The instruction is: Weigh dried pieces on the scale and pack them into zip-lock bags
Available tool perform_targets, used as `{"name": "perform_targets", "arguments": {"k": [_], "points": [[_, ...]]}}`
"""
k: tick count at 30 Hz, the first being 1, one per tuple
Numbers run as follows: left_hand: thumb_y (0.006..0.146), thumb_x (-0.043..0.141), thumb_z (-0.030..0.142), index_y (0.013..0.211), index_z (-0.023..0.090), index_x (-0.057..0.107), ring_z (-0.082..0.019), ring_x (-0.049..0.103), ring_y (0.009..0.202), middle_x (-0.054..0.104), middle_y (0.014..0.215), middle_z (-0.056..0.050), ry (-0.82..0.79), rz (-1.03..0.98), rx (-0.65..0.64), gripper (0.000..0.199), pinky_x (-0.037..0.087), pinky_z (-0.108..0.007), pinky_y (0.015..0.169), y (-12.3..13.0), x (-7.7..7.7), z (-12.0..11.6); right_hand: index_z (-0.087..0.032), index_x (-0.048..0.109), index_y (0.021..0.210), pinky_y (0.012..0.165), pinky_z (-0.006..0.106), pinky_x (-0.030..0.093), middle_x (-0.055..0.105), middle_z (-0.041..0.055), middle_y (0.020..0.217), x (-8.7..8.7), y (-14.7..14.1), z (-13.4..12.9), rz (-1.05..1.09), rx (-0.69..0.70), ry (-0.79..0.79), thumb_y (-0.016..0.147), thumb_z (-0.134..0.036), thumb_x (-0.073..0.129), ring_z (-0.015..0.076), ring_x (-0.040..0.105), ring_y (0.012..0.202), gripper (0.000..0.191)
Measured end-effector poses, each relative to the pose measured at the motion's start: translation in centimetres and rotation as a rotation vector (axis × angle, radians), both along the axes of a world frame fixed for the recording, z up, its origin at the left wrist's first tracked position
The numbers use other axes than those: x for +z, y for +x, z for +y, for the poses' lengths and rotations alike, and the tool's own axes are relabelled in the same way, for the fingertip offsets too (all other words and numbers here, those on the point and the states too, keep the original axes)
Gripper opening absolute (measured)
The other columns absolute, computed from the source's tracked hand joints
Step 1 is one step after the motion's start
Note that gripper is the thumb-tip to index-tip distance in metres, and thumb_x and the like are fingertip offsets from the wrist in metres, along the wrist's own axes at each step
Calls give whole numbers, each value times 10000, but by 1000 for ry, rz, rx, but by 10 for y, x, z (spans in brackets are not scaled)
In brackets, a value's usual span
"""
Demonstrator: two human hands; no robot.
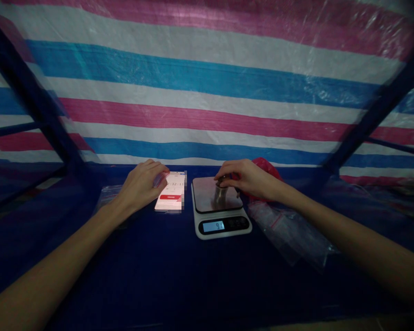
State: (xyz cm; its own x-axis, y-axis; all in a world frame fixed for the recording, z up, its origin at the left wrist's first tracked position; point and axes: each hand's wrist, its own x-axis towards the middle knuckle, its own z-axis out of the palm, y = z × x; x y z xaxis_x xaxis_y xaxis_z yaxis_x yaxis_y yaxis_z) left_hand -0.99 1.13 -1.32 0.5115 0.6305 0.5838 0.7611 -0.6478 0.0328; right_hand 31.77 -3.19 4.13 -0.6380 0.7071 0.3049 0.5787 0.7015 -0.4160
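"What is the right hand [239, 174] doing?"

"Pinching. Thumb and fingers are closed on a small dark item [222, 179], mostly covered by the fingertips, so I can't tell what it is."

"And the left hand [141, 180]?"

"Loosely curved, thumb apart from the fingers, with nothing seen in its grasp. It is at the left edge of the phone [170, 203]; whether it touches, I can't tell."

"Where is the dark item, then?"

"Between the right fingertips, over the right half of the steel plate [203, 195] of the scale [224, 234]. A greyish upright shape shows below it, perhaps a reflection. I can't tell whether the item touches the plate."

"Is the display readable?"

"The display [212, 226] is lit and shows a 9; the rest is unclear."

"What else is around?"

"The phone lies face up left of the scale, screen bright. A red bag [263, 165] sits behind the right wrist, partly hidden by it. Clear bags [293, 232] lie right of the scale, near the right forearm. Everything rests on a dark blue table [158, 280], before a striped sheet [207, 82]."
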Motion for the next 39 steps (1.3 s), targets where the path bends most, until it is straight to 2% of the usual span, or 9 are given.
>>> {"name": "perform_targets", "arguments": {"k": [7,13,18,22,25,28,32,36,39], "points": [[908,503,272,922,226,650,-303,634,909,702,890,-87,-24,-16,8,155,510,-452,772,2,3,-2,-178,788,988,855,307,521,757,61,1009,-1,2,2,31,8,-11,921,-213,711,184,707,939,108],[910,507,273,951,220,662,-301,639,922,700,917,-93,-10,-10,5,169,514,-452,800,0,0,0,-176,770,1127,830,298,515,777,56,1027,-2,7,7,60,-9,-35,889,-179,736,177,713,909,239],[927,478,259,971,188,661,-292,625,929,703,940,-106,-42,13,18,201,506,-445,802,2,3,-3,-176,786,952,796,294,499,773,43,937,3,9,6,65,-39,-8,902,-245,727,180,693,861,104],[935,472,257,981,172,661,-292,615,967,710,967,-111,-40,9,18,213,501,-448,837,3,6,-6,-194,788,902,792,300,506,778,35,926,14,20,0,100,-146,43,877,-255,735,187,695,851,85],[923,487,254,981,179,662,-298,607,1002,717,980,-103,-15,7,17,199,492,-454,867,2,6,-5,-203,794,916,806,316,516,783,41,934,17,45,-4,122,-242,89,865,-302,752,203,704,857,119],[906,491,240,980,188,663,-296,607,1002,718,975,-94,-14,-2,27,194,490,-448,865,3,5,-5,-203,795,942,811,338,531,787,50,925,6,78,-4,142,-327,86,866,-346,753,217,713,839,168],[893,506,252,976,192,661,-300,613,1010,711,968,-94,-30,-14,32,186,494,-447,870,5,5,-7,-188,788,899,782,359,542,788,66,914,-25,112,3,123,-402,39,849,-319,752,240,723,831,145],[913,505,256,998,194,662,-290,611,1027,705,985,-86,-23,-2,36,189,493,-444,894,7,7,-9,-184,784,885,739,351,542,778,64,880,-53,124,11,30,-422,81,842,-239,732,228,714,787,88],[923,501,246,1024,173,661,-285,605,1022,696,999,-95,-35,-5,45,203,496,-448,893,7,6,-9,-185,785,949,761,340,556,780,54,916,-63,124,13,-22,-361,64,843,-206,722,219,724,799,125]]}}
